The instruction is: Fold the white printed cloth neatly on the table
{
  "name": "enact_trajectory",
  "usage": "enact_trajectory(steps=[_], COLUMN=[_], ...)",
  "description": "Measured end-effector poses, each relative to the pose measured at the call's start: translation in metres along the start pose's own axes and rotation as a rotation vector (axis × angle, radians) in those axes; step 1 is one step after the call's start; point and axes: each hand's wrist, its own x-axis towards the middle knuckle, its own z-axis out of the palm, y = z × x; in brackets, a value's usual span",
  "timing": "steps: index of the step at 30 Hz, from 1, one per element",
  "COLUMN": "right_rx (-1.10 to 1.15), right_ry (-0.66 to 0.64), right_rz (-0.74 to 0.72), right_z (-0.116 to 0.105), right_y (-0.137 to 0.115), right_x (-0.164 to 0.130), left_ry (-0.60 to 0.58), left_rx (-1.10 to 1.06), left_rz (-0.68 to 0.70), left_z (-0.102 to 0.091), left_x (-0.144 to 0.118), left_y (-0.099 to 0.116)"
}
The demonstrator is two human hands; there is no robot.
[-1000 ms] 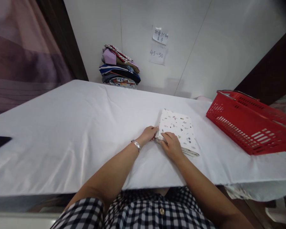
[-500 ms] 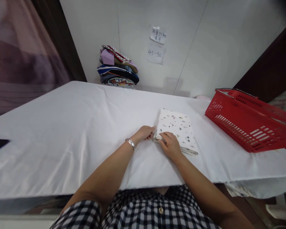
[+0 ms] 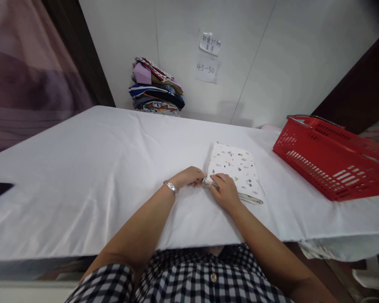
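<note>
Folded printed cloth [image 3: 235, 168] lies flat on the white-covered table [image 3: 82, 176], right of centre, near side. It's a tidy rectangle, white with small coloured specks; its long axis runs near-to-far, leaning slightly left at the far end. Layer edges show along its near edge.

Both hands meet at the cloth's near-left corner. The left hand [image 3: 189, 176] sits just left of the cloth, fingers curled, fingertips touching the left edge low down. It looks like a pinch on the edge layers, but I cannot tell for sure since the fingertips are tucked under. The right hand [image 3: 226, 191] rests on top of the near-left corner, palm down, fingers half bent and pressing the fabric; thumb side meets the left hand's fingertips. Not a closed fist, more a flat hold-down. A silver bracelet [image 3: 170, 186] is on the left wrist.

Key relation: the cloth extends away and to the right from both hands, so the bulk of it lies far-right of the grip point. The right hand is on it; the left hand is only at the edge.

A red basket [image 3: 331, 162] stands right of the cloth, well apart, tilted. A stack of folded clothes [image 3: 156, 90] sits at the far wall, with two paper notes [image 3: 208, 57] taped to the wall to its right. The person wears a checked shirt [image 3: 189, 282].
</note>
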Motion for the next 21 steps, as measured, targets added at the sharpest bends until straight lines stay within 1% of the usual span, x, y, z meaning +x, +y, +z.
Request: enact_trajectory(steps=[8, 14, 17, 21], right_rx=[-0.043, 0.0, 0.014, -0.017], right_ry=[-0.027, 0.032, 0.047, 0.021], right_rz=[0.022, 0.035, 0.009, -0.03], right_z=[-0.0007, 0.0009, 0.0031, 0.0071], right_y=[-0.0067, -0.0064, -0.0087, -0.0106], right_x=[0.0044, 0.0068, 0.0078, 0.0063], left_ry=[-0.02, -0.016, -0.021, -0.009], left_rx=[-0.008, 0.006, -0.002, -0.02], left_rz=[0.002, -0.017, -0.008, -0.007], left_z=[-0.0013, -0.0016, -0.0016, -0.0018], left_x=[0.0038, 0.0028, 0.0008, -0.0009], left_y=[-0.0047, -0.0032, -0.0007, 0.0014])
